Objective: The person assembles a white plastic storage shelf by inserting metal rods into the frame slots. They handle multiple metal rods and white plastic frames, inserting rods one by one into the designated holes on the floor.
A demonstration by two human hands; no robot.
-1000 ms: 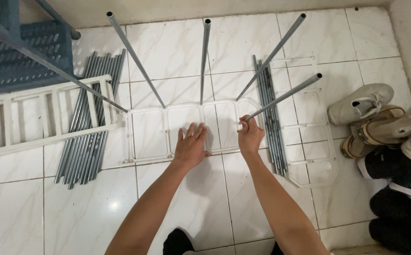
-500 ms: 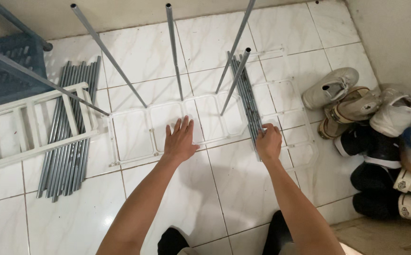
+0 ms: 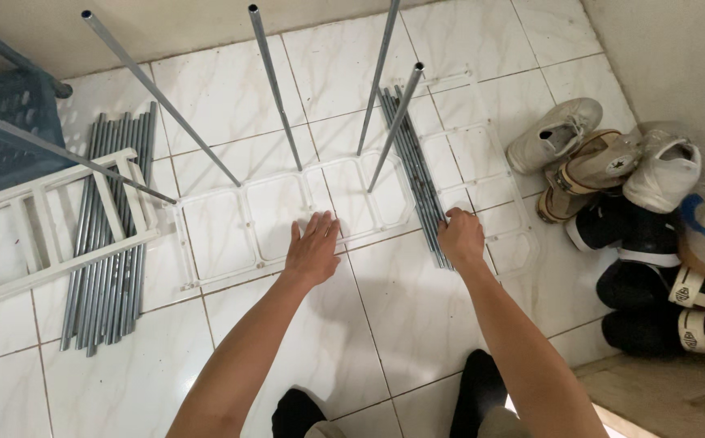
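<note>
White plastic shelf frame lies mid-floor, grey metal tubes upright in it. Left hand flat, fingers spread; right hand fingers curl on loose tube bundle. Risk: bundle rolls, standing tubes tip.

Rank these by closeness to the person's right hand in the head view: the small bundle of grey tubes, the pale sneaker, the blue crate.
From the right hand:
1. Small bundle of grey tubes, right under the fingers.
2. Pale sneaker, up to the right by the wall.
3. Blue crate, far left.
</note>
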